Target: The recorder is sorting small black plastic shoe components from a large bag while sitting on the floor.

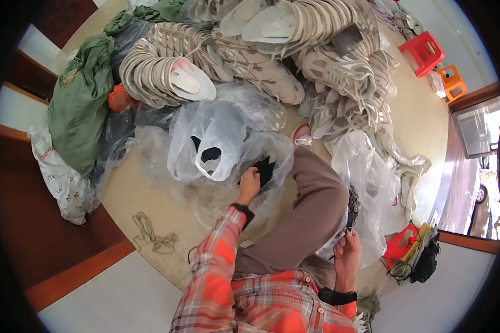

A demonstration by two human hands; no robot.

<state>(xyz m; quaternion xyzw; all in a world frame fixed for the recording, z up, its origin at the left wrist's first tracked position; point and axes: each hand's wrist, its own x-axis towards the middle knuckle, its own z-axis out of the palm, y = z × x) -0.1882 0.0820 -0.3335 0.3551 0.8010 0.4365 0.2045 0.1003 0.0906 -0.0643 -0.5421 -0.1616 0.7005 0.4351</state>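
My left hand reaches into a clear plastic bag on the floor, its fingers closed on a flat black piece. The material of that piece cannot be made out. Close by stands a whitish translucent bag with dark openings at its near end. On the other side of my bent leg, my right hand is closed around the lower end of a slender dark bundle that points away from me. A large translucent bag lies beside that bundle.
Stacks of beige shoe uppers spread across the far floor, with a dark phone-like slab on top. Green sacks and a white printed sack line the left. A red stool is far right; loose cord lies near left.
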